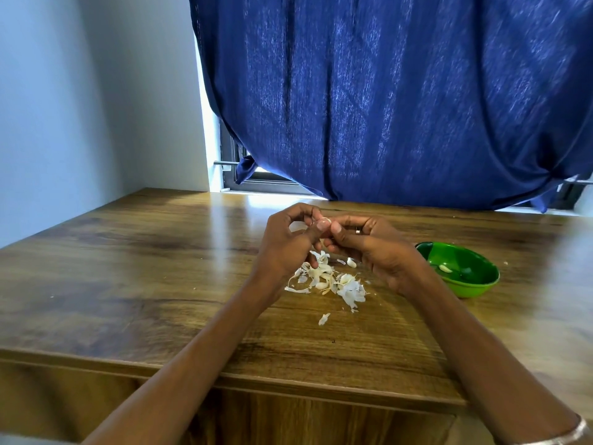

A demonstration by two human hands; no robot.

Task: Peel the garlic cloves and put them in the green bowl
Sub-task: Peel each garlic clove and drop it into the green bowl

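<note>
Both hands raised over table; left hand & right hand pinched one garlic clove betw fingertips; green bowl to right w/ peeled clove; skins pile beneath.

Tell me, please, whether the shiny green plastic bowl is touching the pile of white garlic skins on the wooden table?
Apart. The head view shows the green bowl right of the skin pile, with the right hand between.
</note>
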